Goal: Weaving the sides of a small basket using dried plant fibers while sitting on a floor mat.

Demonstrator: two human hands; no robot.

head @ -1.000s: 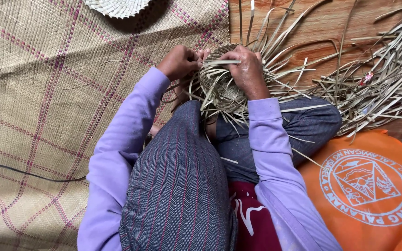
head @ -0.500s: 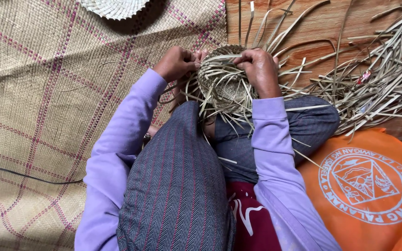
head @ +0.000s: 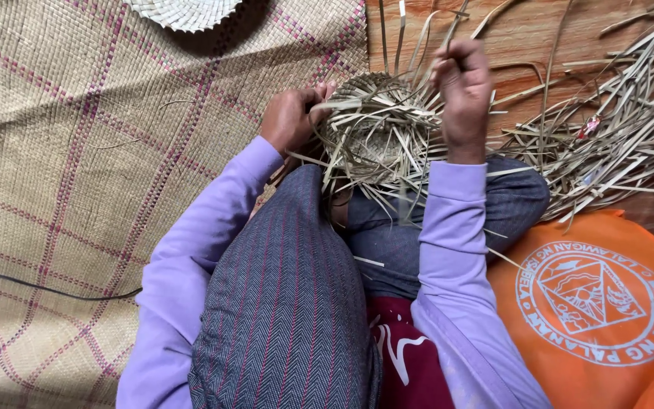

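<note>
Here, a half-woven basket (head: 376,132) of pale dried strips rests on the person's lap, its rounded body facing up and loose strip ends fanning out on every side. The left hand (head: 291,117) sits at the basket's left edge, fingers curled and closed on the woven rim and on a few strips that cross there. The right hand (head: 462,87) stands just right of the basket and above its rim, closed in a fist around a thin strip (head: 427,45) drawn upward; how tightly the fist pinches it cannot be told. Both arms wear lilac sleeves (head: 448,250) running from the basket toward the lower edge of the view.

Directly below the basket lie the folded legs in grey cloth: a herringbone fabric with faint red stripes (head: 289,303) on the left side, a plainer blue-grey fabric (head: 509,201) on the right. A dark red garment with white marks (head: 406,356) shows between them.

Right of the basket, a heap of loose strips (head: 607,144) spreads over an orange-brown wooden floor (head: 539,38). Below that heap, and right of the basket, lies an orange bag (head: 599,303) bearing a round white emblem.

Left of the basket stretches a woven mat (head: 77,151), tan with pink crossing lines. At the mat's upper edge, well apart from the basket, part of a pale round woven piece (head: 183,11) shows. A thin dark cord (head: 47,288) crosses the mat's lower left.
</note>
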